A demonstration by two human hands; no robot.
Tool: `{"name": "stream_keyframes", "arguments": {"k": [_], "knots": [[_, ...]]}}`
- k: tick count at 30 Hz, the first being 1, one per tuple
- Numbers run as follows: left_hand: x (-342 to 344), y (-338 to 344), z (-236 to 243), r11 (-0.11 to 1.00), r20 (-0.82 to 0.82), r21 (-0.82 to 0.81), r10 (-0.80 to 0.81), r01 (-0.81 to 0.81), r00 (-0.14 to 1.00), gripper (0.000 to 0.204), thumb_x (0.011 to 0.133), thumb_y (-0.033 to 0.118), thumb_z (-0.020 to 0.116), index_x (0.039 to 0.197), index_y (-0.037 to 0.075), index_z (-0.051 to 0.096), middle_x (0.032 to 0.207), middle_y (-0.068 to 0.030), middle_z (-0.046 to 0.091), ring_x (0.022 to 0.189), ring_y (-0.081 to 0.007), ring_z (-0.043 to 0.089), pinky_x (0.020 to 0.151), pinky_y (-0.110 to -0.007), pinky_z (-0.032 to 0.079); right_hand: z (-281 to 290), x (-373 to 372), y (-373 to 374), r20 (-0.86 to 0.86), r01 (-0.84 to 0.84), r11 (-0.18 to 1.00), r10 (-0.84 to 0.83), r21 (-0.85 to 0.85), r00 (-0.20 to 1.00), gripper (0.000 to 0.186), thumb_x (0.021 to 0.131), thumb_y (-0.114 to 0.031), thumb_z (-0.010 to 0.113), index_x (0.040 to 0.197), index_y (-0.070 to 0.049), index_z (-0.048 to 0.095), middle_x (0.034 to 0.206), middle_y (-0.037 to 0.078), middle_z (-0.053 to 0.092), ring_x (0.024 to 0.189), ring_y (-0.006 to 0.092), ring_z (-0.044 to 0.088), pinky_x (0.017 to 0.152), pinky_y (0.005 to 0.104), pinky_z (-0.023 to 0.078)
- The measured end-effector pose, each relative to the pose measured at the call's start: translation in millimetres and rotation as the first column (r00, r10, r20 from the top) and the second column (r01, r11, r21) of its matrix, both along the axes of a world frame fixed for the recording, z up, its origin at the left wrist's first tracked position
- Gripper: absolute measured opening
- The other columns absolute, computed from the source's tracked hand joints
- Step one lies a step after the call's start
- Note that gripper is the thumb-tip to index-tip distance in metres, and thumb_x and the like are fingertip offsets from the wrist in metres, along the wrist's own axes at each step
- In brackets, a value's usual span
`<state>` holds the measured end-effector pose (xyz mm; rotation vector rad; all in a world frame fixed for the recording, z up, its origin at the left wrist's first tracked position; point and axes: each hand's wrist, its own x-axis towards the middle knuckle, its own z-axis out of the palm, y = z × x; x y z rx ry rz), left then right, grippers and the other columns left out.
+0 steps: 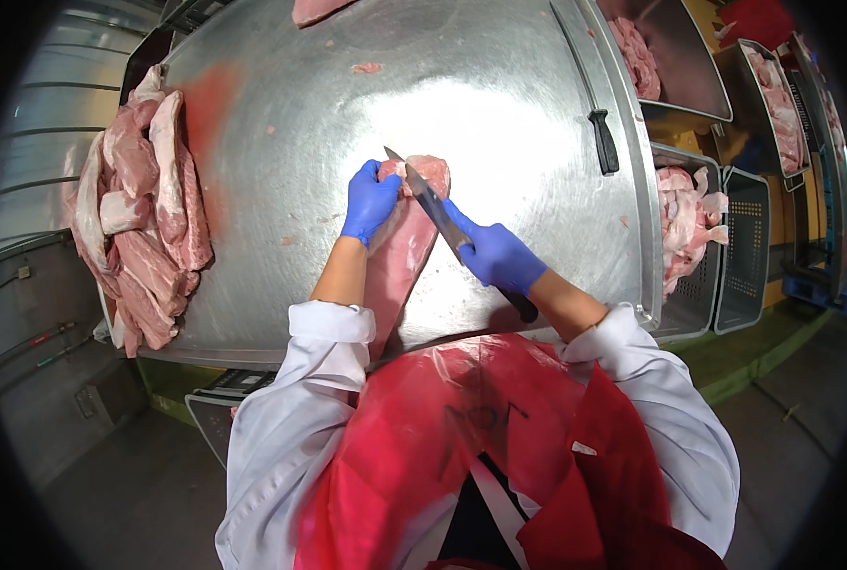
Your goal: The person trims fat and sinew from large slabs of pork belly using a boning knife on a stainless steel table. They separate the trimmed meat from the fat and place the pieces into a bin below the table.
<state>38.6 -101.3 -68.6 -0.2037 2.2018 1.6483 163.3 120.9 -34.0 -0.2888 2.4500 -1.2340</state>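
A long pink piece of raw meat (399, 258) lies on the metal table (281, 123) in front of me, its near end by my red apron. My left hand (370, 203), in a blue glove, is closed on the left side of the meat's far end. In my right hand (501, 256), also blue-gloved, is a long knife (432, 205), its dark handle end showing below the palm. The blade lies slantwise across the far end of the meat, its tip pointing to the far left, near my left fingers. How deep its edge sits cannot be made out.
A heap of meat strips (138, 228) rests along the table's left edge. A second knife (603, 142) lies at the right rim. Grey crates (744, 252) and meat-filled bins (675, 57) stand beyond it. Small scraps (367, 68) dot the tabletop; another meat piece (317, 9) is far off.
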Motion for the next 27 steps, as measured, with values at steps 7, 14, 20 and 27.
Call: {"name": "stream_keyframes", "arguments": {"k": [7, 14, 20, 27], "knots": [[4.4, 10.2, 37.9, 0.983, -0.119, -0.157, -0.114, 0.095, 0.986, 0.018, 0.095, 0.015, 0.064, 0.093, -0.002, 0.061, 0.077, -0.0096, 0.068, 0.071, -0.0158, 0.067, 0.067, -0.028, 0.054, 33.1, -61.4, -24.7, 0.216, 0.060, 0.998, -0.058, -0.001, 0.975, 0.068, 0.095, -0.018, 0.046, 0.159, -0.026, 0.024, 0.069, 0.017, 0.065, 0.050, 0.0269, 0.062, 0.058, 0.0371, 0.055], [-5.2, -1.2, 32.7, 0.993, -0.048, 0.029, -0.116, 0.118, 0.992, 0.015, 0.093, 0.013, 0.063, 0.090, -0.001, 0.060, 0.078, -0.0085, 0.068, 0.068, -0.0148, 0.066, 0.065, -0.028, 0.053, 32.5, -51.0, -8.7, 0.274, -0.156, 0.978, 0.114, 0.136, 0.955, 0.065, 0.098, -0.020, 0.042, 0.159, -0.033, 0.021, 0.088, 0.027, 0.068, 0.078, 0.0384, 0.070, 0.078, 0.0461, 0.055], [-19.8, -20.4, 41.0, 0.994, 0.042, 0.103, -0.037, 0.032, 0.998, 0.014, 0.093, 0.012, 0.059, 0.099, 0.000, 0.065, 0.078, -0.0040, 0.065, 0.065, -0.0107, 0.061, 0.064, -0.024, 0.049, 24.2, -46.7, 2.4, 0.199, -0.198, 0.976, 0.176, 0.095, 0.964, 0.067, 0.098, -0.022, 0.044, 0.159, -0.037, 0.018, 0.081, 0.019, 0.067, 0.070, 0.0338, 0.067, 0.075, 0.0446, 0.055], [-8.8, -9.0, 56.5, 0.973, -0.007, 0.097, -0.210, 0.209, 0.978, 0.015, 0.091, 0.009, 0.057, 0.101, 0.001, 0.065, 0.083, -0.0033, 0.065, 0.064, -0.0067, 0.057, 0.055, -0.020, 0.042, 17.3, -64.9, -7.1, 0.296, -0.152, 0.987, 0.158, -0.045, 0.942, 0.074, 0.093, -0.012, 0.048, 0.159, -0.032, 0.024, 0.072, 0.007, 0.065, 0.052, 0.0149, 0.061, 0.060, 0.0311, 0.056]]}}
